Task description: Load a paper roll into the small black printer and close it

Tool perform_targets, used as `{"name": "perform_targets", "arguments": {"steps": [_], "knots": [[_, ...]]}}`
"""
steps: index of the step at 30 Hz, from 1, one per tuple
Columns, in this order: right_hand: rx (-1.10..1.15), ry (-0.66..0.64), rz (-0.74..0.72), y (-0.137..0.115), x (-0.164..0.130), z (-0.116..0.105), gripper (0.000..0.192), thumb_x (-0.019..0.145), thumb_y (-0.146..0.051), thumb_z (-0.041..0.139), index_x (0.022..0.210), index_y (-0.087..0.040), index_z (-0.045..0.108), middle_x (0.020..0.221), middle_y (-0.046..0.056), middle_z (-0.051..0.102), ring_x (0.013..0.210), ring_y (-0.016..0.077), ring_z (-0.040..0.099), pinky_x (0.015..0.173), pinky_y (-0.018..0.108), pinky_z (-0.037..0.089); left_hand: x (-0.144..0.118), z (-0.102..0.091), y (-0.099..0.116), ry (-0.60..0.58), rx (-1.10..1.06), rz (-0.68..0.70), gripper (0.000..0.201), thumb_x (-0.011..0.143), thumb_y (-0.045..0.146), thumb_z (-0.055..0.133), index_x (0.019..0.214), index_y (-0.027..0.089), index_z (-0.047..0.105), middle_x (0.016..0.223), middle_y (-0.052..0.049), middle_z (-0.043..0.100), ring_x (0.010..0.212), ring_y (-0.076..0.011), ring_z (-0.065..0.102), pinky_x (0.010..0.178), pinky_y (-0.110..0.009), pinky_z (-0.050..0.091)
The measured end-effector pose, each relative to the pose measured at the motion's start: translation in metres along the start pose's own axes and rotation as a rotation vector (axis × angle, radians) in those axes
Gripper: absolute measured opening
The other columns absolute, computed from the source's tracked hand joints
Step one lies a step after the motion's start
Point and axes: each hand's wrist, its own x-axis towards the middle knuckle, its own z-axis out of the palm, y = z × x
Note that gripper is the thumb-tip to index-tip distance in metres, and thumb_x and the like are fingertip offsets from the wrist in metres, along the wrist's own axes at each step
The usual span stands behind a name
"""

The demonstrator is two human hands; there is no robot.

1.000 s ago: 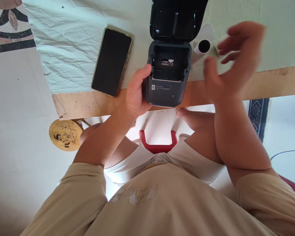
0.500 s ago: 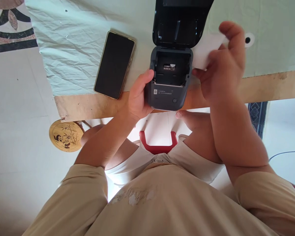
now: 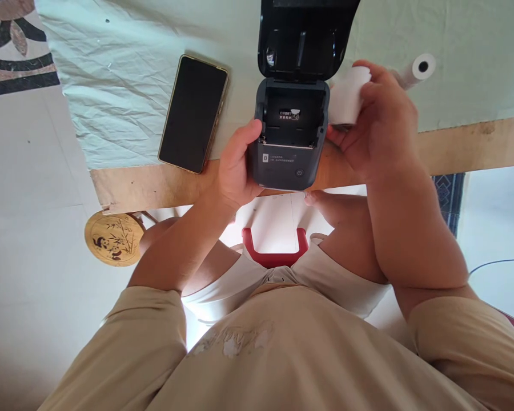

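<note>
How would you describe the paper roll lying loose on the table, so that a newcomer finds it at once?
Start at the dark printer with its lid raised at the table's near edge. Look past the right hand to the pale green cloth. The loose paper roll lies there untouched, its dark core showing, unlike the held roll.

Printer: dark grey plastic, matt body; open lid black plastic, glossier inside. Paper roll in right hand: white paper, smooth, matt. Second roll: same white paper, dark core. Phone: glossy black glass, metallic gold edge. Table cover: pale green cloth, creased, matt. Table edge: bare wood, rough, worn. Stool: wood, printed top.
</note>
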Motion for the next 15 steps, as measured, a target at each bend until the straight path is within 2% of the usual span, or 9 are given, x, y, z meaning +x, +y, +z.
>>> {"name": "perform_targets", "arguments": {"steps": [2, 6, 11, 13, 15], "knots": [[-0.011, -0.016, -0.003, 0.0007, 0.0013, -0.0013, 0.021, 0.070, -0.022, 0.050, 0.089, -0.031, 0.050, 0.082, -0.004, 0.057, 0.069, 0.0114, 0.057, 0.050, 0.024, 0.044, -0.0001, -0.0007, -0.0003, -0.013, -0.003, 0.001, 0.036, 0.081, 0.035, 0.035, 0.091, 0.014, 0.062, 0.083, -0.003, 0.068, 0.081, -0.0152, 0.062, 0.076, -0.030, 0.051], [0.001, -0.060, -0.052, -0.0001, -0.0021, 0.0010, 0.021, 0.070, -0.020, 0.053, 0.089, -0.031, 0.052, 0.077, -0.006, 0.050, 0.061, 0.0076, 0.055, 0.050, 0.022, 0.042, -0.0005, -0.0017, 0.0003, -0.028, 0.000, -0.008, 0.035, 0.081, 0.036, 0.037, 0.093, 0.015, 0.062, 0.087, -0.002, 0.068, 0.084, -0.0160, 0.062, 0.079, -0.030, 0.051], [0.039, -0.057, 0.030, -0.0026, -0.0001, 0.0000, 0.024, 0.071, -0.023, 0.048, 0.093, -0.033, 0.049, 0.082, -0.004, 0.053, 0.074, 0.0122, 0.057, 0.059, 0.029, 0.047, -0.0006, -0.0010, 0.0017, -0.012, 0.028, -0.020, 0.035, 0.082, 0.036, 0.034, 0.092, 0.016, 0.061, 0.086, -0.002, 0.067, 0.087, -0.0165, 0.062, 0.078, -0.030, 0.050], [0.049, -0.004, 0.098, -0.0029, 0.0030, -0.0012, 0.018, 0.072, -0.030, 0.046, 0.089, -0.031, 0.050, 0.078, -0.002, 0.053, 0.068, 0.0135, 0.055, 0.051, 0.028, 0.043, -0.0003, -0.0004, 0.0018, 0.004, 0.033, -0.023, 0.036, 0.082, 0.037, 0.032, 0.091, 0.016, 0.061, 0.085, -0.002, 0.066, 0.083, -0.0151, 0.063, 0.077, -0.031, 0.050], [0.036, 0.050, 0.122, -0.0031, 0.0051, -0.0011, 0.017, 0.070, -0.037, 0.046, 0.084, -0.029, 0.051, 0.073, -0.001, 0.049, 0.057, 0.0123, 0.048, 0.042, 0.025, 0.033, -0.0001, 0.0001, 0.0019, 0.041, 0.051, -0.034, 0.039, 0.083, 0.039, 0.029, 0.089, 0.017, 0.060, 0.083, -0.001, 0.065, 0.080, -0.0137, 0.063, 0.074, -0.029, 0.050]]}}
